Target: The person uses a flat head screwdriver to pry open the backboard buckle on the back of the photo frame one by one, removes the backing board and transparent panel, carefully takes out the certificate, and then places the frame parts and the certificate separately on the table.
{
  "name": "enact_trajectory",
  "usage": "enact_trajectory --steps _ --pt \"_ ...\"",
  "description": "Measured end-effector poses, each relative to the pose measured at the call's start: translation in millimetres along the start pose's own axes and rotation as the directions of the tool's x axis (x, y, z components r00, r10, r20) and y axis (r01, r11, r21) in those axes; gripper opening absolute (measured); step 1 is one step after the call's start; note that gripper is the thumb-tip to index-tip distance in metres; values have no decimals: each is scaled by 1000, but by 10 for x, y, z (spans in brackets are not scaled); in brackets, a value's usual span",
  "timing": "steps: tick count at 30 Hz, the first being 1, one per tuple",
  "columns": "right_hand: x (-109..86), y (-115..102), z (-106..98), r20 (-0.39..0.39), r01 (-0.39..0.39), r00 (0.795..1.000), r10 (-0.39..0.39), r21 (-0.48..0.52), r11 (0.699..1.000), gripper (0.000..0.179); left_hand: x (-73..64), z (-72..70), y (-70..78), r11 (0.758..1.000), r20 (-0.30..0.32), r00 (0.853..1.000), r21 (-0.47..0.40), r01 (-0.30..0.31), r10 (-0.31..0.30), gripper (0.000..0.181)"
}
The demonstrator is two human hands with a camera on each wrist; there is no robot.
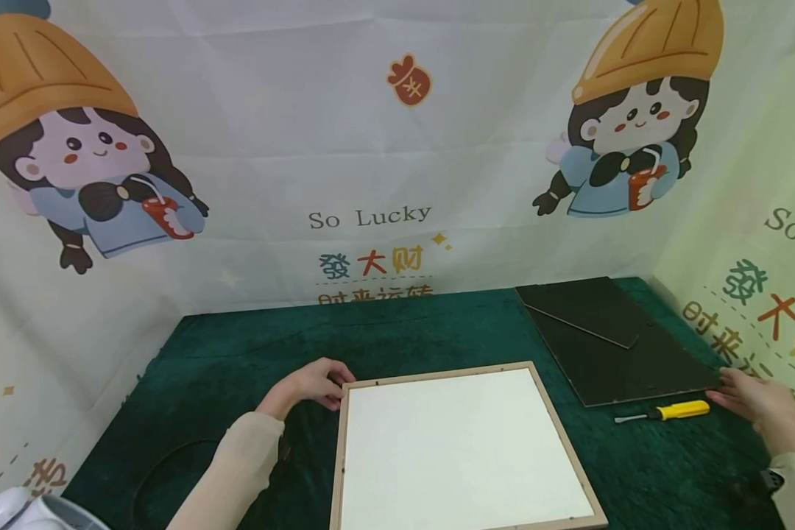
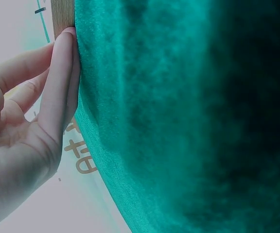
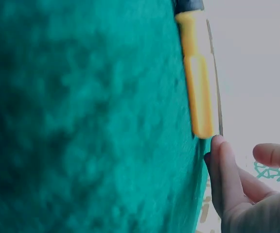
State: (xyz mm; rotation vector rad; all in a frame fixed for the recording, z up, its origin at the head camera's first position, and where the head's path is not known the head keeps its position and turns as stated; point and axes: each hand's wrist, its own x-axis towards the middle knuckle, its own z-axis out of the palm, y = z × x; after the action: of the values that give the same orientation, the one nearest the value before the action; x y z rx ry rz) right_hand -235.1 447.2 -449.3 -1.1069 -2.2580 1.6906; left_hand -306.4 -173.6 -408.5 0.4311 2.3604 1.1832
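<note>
A light wooden frame (image 1: 538, 442) with a white panel inside it lies flat on the green cloth in the head view. My left hand (image 1: 318, 383) holds its far left corner, thumb at one side and fingers at the other. In the left wrist view, fingertips (image 2: 68, 35) meet the end of the wooden edge. At the right lies a thin black board (image 1: 609, 361), with a smaller dark piece on its far part. My right hand (image 1: 758, 401) touches the board's near right corner with straight fingers, its thumb raised apart in the right wrist view.
A flat-tipped screwdriver with a yellow handle (image 1: 684, 410) lies just in front of the black board, close to my right fingertips. A dark cable (image 1: 165, 464) curves over the cloth at the left. White printed curtains (image 1: 371, 162) enclose the back and sides.
</note>
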Motion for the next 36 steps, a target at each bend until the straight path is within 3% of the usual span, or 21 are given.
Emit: enact_trajectory --steps 14,17,20,24,28,33,36 --pt "73 4 -37 35 71 997 -67 -158 985 58 10 7 -12 1000 -9 1000 1 6 -6 16" --pt "47 11 -16 37 156 988 -152 -161 974 61 10 7 -16 1000 -9 1000 4 4 -4 16" --pt "-3 30 51 64 291 956 -285 -143 946 62 8 8 -20 1000 -11 1000 5 4 -4 16" --pt "-148 -22 189 176 446 884 -433 -42 894 56 -1 11 -22 1000 -12 1000 3 3 -3 16" --pt "-542 -225 449 346 553 773 -531 41 832 45 -8 14 -22 1000 -16 1000 3 7 -7 16" --pt "-1160 -455 877 552 678 590 -590 58 733 42 0 12 -26 1000 -21 1000 4 12 -12 16" --pt "-1383 -502 1115 677 737 449 -583 88 670 34 -1 9 -27 1000 -20 1000 4 12 -12 16"
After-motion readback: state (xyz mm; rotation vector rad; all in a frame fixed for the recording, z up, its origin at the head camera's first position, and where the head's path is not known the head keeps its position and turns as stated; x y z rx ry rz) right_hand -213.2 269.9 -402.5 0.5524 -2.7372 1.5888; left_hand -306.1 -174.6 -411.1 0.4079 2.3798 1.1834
